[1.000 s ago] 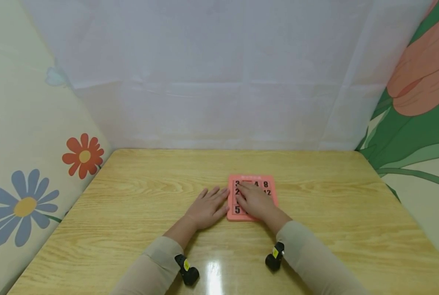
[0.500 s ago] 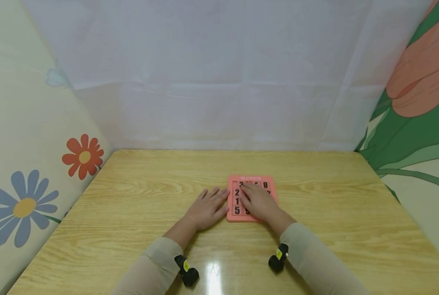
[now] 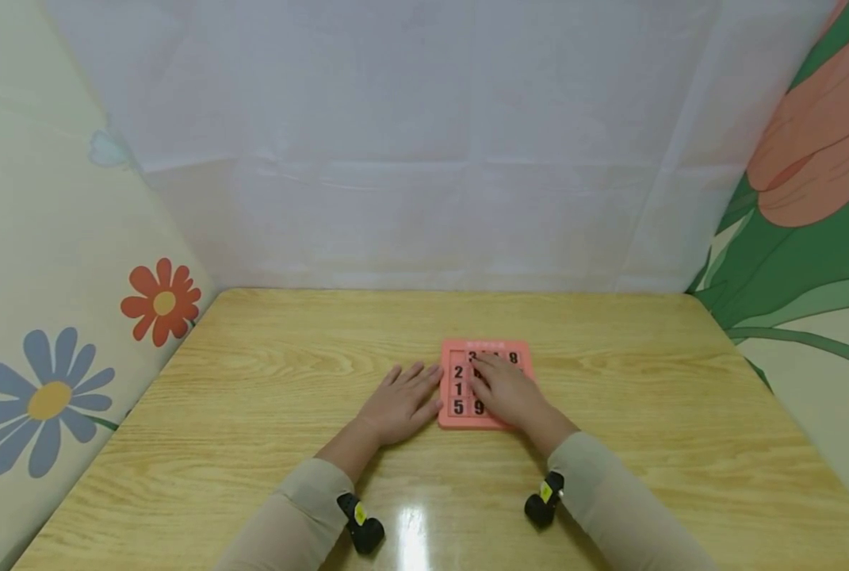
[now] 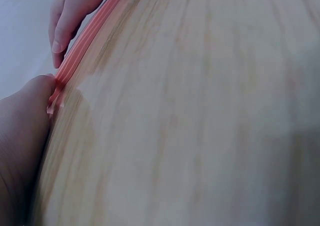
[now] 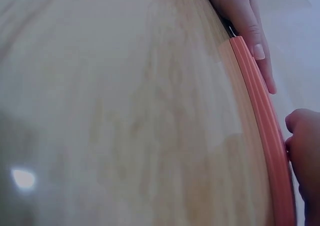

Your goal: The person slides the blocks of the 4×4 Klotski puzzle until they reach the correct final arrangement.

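Note:
A pink number slide puzzle [image 3: 467, 424] lies flat on the table, its tiles printed with black numbers. My left hand [image 3: 398, 406] rests on the wood with fingers outstretched, their tips at the puzzle's left edge. Over the tiles lies my right hand [image 3: 508, 390], its extended fingers touching the top row by the 3 tile [image 3: 472, 357]. The top-left slot is vacant. Tiles 2, 1, 5, 9 and 8 show; the right hand hides many others. From the right wrist, the puzzle's ridged side [image 5: 262, 106] runs between both hands; the left wrist view shows that side [image 4: 85, 38] too.
The wooden table [image 3: 267, 333] extends around the puzzle. White cloth [image 3: 424, 159] hangs behind it, with flower-printed panels [image 3: 46, 238] at the sides. Black wrist cameras [image 3: 361, 525] sit on both sleeves.
The 3 tile has slid right along the top row, leaving the top-left corner slot vacant. My right hand has shifted slightly right with it; the left hand has stayed still.

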Demonstrator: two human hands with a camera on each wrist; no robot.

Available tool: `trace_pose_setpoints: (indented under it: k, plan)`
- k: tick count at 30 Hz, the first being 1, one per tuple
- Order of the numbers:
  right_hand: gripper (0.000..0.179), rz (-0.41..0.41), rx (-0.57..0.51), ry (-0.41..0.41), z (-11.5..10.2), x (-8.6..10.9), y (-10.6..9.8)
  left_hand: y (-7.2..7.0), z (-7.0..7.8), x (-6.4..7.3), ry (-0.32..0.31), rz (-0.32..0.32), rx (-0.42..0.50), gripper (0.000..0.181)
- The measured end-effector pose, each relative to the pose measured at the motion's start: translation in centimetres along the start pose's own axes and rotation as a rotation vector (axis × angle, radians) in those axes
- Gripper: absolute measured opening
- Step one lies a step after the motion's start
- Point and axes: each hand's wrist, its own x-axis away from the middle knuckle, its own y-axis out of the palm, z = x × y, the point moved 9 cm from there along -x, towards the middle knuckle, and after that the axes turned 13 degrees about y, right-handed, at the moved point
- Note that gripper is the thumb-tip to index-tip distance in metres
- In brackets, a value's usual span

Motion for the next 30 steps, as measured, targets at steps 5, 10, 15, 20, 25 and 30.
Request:
trace_pose_setpoints:
  k: [5,10,15,20,25,30]
  plan:
    - [0.051,-0.002,-0.004,0.008,0.37,0.03,-0.12,-0.08,0.06,0.02,0.000,0.001,0.003,0.061]
    - [0.050,0.000,-0.002,0.007,0.68,0.09,-0.20,-0.07,0.04,0.03,-0.001,-0.001,0.003,0.061]
    - [0.050,0.003,0.006,0.004,0.80,0.07,-0.24,-0.14,0.11,0.05,0.001,0.001,0.006,0.061]
    - [0.050,0.010,-0.005,0.000,0.86,0.07,-0.24,-0.11,0.15,0.03,-0.001,-0.003,0.007,0.061]
    - [0.051,0.025,-0.025,-0.002,0.84,0.27,-0.35,-0.22,0.19,-0.01,0.001,-0.001,0.008,0.061]
    - [0.050,0.024,-0.019,-0.033,0.22,0.67,-0.16,-0.17,0.10,-0.04,-0.005,-0.007,0.002,0.061]
